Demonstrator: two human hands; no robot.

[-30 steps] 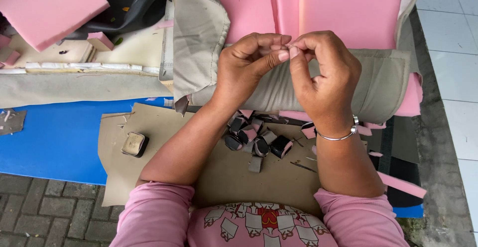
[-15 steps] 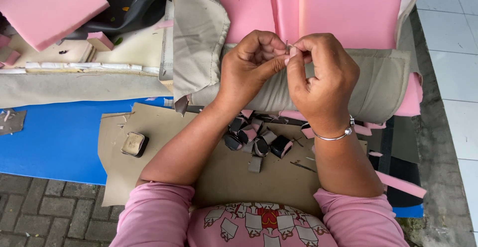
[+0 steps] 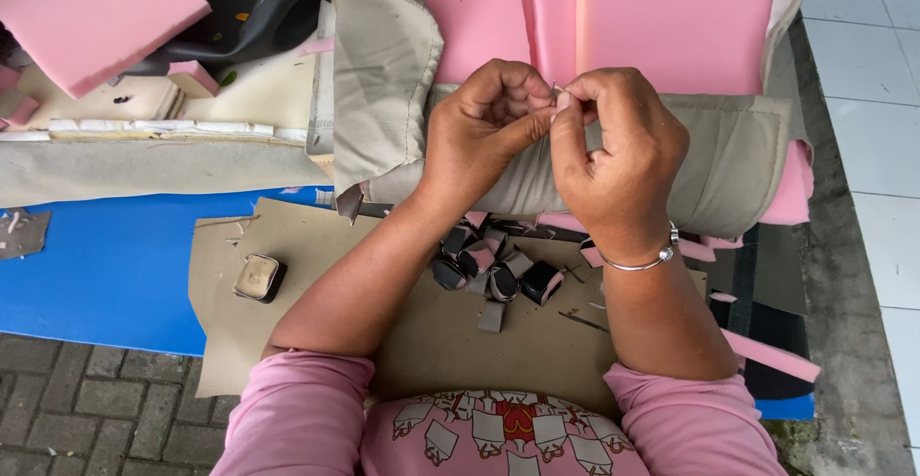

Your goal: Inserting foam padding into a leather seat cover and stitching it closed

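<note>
Above the grey fabric cover [image 3: 613, 164], both hands meet fingertip to fingertip. The left hand [image 3: 484, 126] is curled nearly closed, thumb and forefinger pinched together, and the right hand [image 3: 613, 150] pinches in just the same way against it; between them sits a thin needle [image 3: 557, 89] (only a short metal sliver shows, so its full shape cannot be told). One silver bracelet [image 3: 640, 263] circles the right wrist. The cover is a dull beige-grey cloth with a stitched edge, wrapped over a pink foam cushion [image 3: 652, 25] and lying across the top of a brown cardboard sheet [image 3: 316, 246]. On that cardboard, below the hands, lies a heap of small dark and pink fabric pieces [image 3: 494, 270], roughly seven, touching one another. One small square tin [image 3: 259, 278] sits apart to the left. A blue mat [image 3: 105, 265] lies beneath the cardboard.
</note>
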